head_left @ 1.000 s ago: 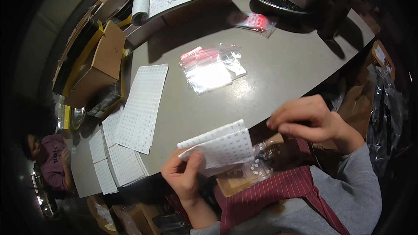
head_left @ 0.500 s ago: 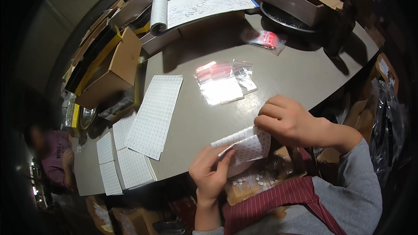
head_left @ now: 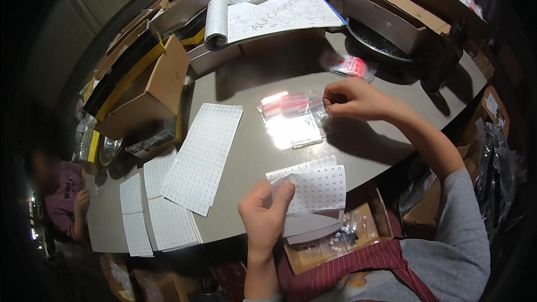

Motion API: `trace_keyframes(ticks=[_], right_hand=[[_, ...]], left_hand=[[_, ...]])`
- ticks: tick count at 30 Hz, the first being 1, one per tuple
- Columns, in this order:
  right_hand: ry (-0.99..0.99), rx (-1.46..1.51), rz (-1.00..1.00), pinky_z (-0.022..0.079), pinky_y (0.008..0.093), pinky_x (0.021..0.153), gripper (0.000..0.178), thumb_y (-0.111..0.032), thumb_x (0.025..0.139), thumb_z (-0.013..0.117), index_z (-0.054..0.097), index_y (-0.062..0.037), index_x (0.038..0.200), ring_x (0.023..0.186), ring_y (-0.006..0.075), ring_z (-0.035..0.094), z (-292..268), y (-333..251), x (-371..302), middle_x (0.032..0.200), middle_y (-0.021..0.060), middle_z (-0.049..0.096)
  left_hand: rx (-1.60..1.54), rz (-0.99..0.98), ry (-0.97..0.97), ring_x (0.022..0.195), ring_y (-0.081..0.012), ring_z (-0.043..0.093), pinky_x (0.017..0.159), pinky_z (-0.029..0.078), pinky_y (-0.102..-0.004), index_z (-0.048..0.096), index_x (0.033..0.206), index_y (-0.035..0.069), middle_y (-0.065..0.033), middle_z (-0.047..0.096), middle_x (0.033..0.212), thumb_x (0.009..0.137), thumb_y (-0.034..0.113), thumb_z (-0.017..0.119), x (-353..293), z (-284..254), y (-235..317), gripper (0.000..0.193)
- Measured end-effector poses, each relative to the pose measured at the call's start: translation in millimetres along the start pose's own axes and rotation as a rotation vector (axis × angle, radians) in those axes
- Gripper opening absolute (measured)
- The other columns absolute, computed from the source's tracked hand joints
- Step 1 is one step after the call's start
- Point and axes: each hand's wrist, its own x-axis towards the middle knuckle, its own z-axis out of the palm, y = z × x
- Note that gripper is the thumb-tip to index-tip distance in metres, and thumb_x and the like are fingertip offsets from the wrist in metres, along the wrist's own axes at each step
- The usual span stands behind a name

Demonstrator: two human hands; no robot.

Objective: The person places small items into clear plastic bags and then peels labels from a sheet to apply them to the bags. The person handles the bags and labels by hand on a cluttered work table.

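My left hand [head_left: 262,210] pinches a small stack of white sticker sheets [head_left: 316,187], printed with rows of small dark marks, at the table's near edge. The thumb lies on top and the fingers are hidden beneath. Farther off, my right hand [head_left: 352,99] has its thumb and forefinger closed at the right edge of a clear zip bag [head_left: 318,103]. This bag lies against a shiny pile of zip bags with red strips [head_left: 285,106]. Glare washes out part of the pile.
More sticker sheets [head_left: 204,159] lie on the table's left side. An open notepad [head_left: 279,17] rests on boxes at the back. A bag with a red label [head_left: 349,66] sits near a dark round tray [head_left: 380,42]. Below the edge is a carton of small bagged parts [head_left: 349,235]. Another person [head_left: 67,201] is at far left.
My right hand has left the sheets and reached forward to the zip bags. The sheets in my left hand now lie flatter and more open. The view has shifted slightly.
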Motion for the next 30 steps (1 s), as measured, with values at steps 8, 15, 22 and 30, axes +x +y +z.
trace_keyframes(ticks=[8, 15, 22, 30], right_hand=[[-0.01, -0.447, 0.048, 0.051, 0.0446, 0.078, 0.031, -0.025, 0.081, 0.073, 0.067, 0.0024, 0.093, 0.087, 0.0364, 0.067, 5, 23, 20, 0.087, 0.02, 0.069], [-0.204, -0.497, 0.327, 0.05, 0.0388, 0.07, 0.048, -0.039, 0.077, 0.084, 0.065, 0.0009, 0.096, 0.081, 0.0277, 0.066, -53, 27, -1, 0.086, 0.0153, 0.066], [-0.32, -0.076, -0.184, 0.049, 0.0344, 0.074, 0.02, -0.009, 0.087, 0.067, 0.059, -0.0001, 0.103, 0.078, 0.0179, 0.061, -15, 11, 21, 0.084, 0.0078, 0.063], [-0.266, -0.47, -0.068, 0.049, 0.0444, 0.076, 0.033, -0.018, 0.082, 0.076, 0.057, 0.0022, 0.1, 0.086, 0.0367, 0.063, 4, 7, 35, 0.09, 0.0204, 0.063]], left_hand=[[0.002, -0.005, -0.001, 0.08, -0.0087, 0.06, 0.073, 0.047, -0.023, 0.073, 0.103, -0.007, -0.0024, 0.07, 0.09, 0.09, 0.005, 0.073, -2, -7, -9, 0.018], [-0.041, 0.006, 0.002, 0.075, -0.0096, 0.056, 0.067, 0.045, -0.0255, 0.071, 0.094, -0.009, -0.0051, 0.065, 0.08, 0.089, 0.002, 0.072, -3, -2, -2, 0.012], [-0.012, 0.043, -0.017, 0.084, -0.0102, 0.061, 0.076, 0.048, -0.0246, 0.073, 0.105, -0.006, -0.0041, 0.07, 0.093, 0.089, 0.004, 0.073, -4, -7, -2, 0.019], [0.037, 0.02, -0.038, 0.084, -0.0101, 0.062, 0.076, 0.048, -0.0242, 0.073, 0.105, -0.007, -0.0039, 0.071, 0.092, 0.09, 0.006, 0.073, -3, -7, -2, 0.019]])
